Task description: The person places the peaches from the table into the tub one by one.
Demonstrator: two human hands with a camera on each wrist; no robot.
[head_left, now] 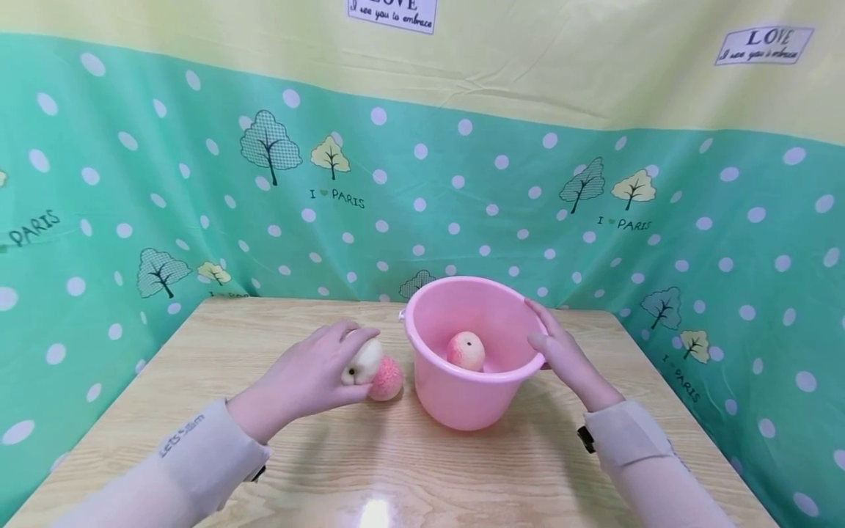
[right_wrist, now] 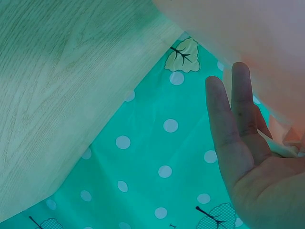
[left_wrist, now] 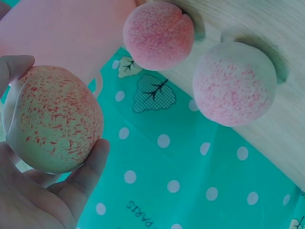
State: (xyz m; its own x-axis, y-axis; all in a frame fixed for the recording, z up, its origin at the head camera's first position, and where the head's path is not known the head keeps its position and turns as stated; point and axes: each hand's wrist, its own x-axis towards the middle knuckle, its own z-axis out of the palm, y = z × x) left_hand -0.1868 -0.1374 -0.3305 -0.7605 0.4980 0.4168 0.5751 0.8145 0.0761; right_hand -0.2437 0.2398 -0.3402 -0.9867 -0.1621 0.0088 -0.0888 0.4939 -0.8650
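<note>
My left hand [head_left: 323, 370] holds a pale peach [left_wrist: 57, 119] with red speckles, its thumb and fingers around the fruit. Two more peaches sit on the table in the left wrist view: a deep pink peach [left_wrist: 158, 36] and a paler one [left_wrist: 234, 83]. From the head, the pink one shows just right of the held peach; the paler one is hidden. A pink bucket [head_left: 455, 400] stands to the right, tilted slightly, with a peach [head_left: 466, 350] inside. My right hand [head_left: 568, 359] grips its right rim, thumb over the inside, fingers outside.
The light wooden table [head_left: 224, 352] ends at a green dotted cloth [head_left: 422, 176] hung behind and at both sides. A white handle knob [head_left: 401, 316] juts from the bucket's left rim.
</note>
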